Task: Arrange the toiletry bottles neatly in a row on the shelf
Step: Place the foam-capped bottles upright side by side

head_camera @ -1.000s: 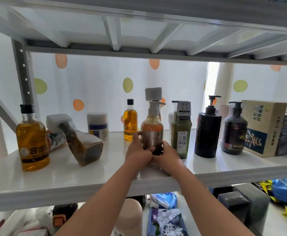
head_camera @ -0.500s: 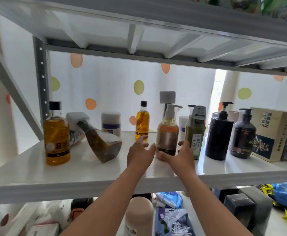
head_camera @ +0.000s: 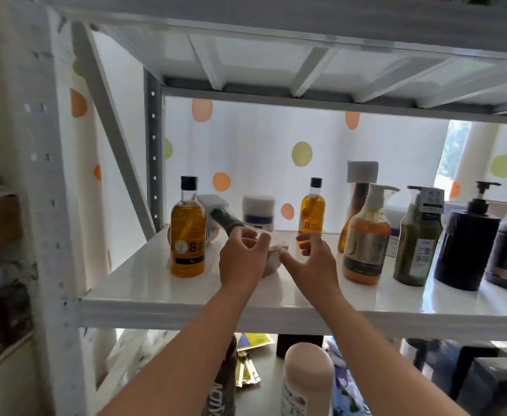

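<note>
Tilted white-cap bottle [head_camera: 216, 205] lies askew on shelf [head_camera: 156, 295], just beside amber bottle [head_camera: 187, 235], breaking row, so both hands at it. L hand [head_camera: 240, 262]: fingers curled at its body, can't tell if gripping. R hand [head_camera: 312, 262]: fingers loose, nothing held, near base, prob to steady.

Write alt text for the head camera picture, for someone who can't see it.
A left hand and a right hand reach for a tipped bottle on a white shelf; whether the left one grips it is unclear. A tall amber bottle stands left of it, and upright pump bottles stand in a row to the right.
</note>
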`<action>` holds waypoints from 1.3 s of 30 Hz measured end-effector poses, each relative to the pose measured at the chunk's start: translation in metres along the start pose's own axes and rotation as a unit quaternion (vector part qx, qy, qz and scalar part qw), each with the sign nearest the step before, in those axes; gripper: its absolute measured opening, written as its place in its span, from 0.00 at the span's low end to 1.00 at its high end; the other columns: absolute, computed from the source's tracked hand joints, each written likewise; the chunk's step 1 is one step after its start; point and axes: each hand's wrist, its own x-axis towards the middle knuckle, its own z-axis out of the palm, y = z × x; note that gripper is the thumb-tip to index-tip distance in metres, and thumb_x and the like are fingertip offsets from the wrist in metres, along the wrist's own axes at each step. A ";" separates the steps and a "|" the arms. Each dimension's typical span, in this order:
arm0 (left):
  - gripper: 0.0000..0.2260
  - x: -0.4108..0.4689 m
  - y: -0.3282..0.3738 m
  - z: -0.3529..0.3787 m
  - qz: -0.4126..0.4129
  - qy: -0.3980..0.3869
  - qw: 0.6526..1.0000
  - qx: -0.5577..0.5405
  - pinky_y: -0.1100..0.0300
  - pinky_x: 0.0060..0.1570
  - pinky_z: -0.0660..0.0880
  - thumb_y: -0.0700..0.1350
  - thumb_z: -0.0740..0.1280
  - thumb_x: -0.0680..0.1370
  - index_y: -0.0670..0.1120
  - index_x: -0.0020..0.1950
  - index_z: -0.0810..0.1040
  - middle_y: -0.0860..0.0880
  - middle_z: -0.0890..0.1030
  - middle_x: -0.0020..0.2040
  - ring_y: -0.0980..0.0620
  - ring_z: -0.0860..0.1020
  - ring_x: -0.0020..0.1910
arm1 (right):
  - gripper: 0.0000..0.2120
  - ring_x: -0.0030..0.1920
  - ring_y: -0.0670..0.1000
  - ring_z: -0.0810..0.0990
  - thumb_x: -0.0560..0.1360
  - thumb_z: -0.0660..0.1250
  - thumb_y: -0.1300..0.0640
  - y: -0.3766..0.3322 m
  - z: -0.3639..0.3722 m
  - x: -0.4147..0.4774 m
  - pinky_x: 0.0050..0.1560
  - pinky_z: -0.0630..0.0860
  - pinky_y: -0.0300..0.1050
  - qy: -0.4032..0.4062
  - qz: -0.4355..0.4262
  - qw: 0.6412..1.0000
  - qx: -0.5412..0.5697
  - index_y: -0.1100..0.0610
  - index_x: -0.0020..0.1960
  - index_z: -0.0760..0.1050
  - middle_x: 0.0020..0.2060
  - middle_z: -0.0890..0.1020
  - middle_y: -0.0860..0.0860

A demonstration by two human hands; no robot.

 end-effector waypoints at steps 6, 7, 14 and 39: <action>0.29 0.019 -0.016 0.003 -0.135 -0.021 0.990 -0.041 0.52 0.63 0.71 0.58 0.63 0.76 0.49 0.73 0.58 0.47 0.69 0.71 0.45 0.71 0.68 | 0.21 0.51 0.46 0.71 0.73 0.70 0.50 -0.017 0.016 0.016 0.41 0.68 0.31 -0.030 -0.001 0.999 0.011 0.56 0.62 0.70 0.57 0.76 0.52; 0.31 0.019 -0.017 0.002 -0.151 -0.023 0.987 -0.045 0.50 0.64 0.70 0.58 0.63 0.76 0.49 0.74 0.57 0.46 0.67 0.72 0.45 0.70 0.69 | 0.21 0.51 0.46 0.72 0.73 0.69 0.50 -0.022 0.015 0.017 0.45 0.70 0.33 -0.032 0.003 0.999 0.002 0.55 0.62 0.70 0.58 0.76 0.53; 0.33 0.064 -0.026 0.013 -0.215 0.040 0.961 -0.169 0.42 0.62 0.73 0.57 0.68 0.73 0.50 0.74 0.59 0.44 0.73 0.68 0.40 0.72 0.66 | 0.21 0.50 0.49 0.76 0.73 0.65 0.45 -0.010 0.042 0.068 0.57 0.76 0.45 -0.165 0.058 0.983 0.052 0.53 0.62 0.71 0.53 0.78 0.49; 0.16 0.120 0.057 0.101 -0.063 -0.213 0.973 0.057 0.59 0.41 0.70 0.47 0.56 0.80 0.38 0.60 0.74 0.44 0.71 0.50 0.50 0.71 0.40 | 0.31 0.63 0.59 0.70 0.72 0.69 0.49 0.063 0.051 0.156 0.62 0.71 0.53 0.138 0.166 0.976 0.030 0.56 0.69 0.60 0.64 0.69 0.59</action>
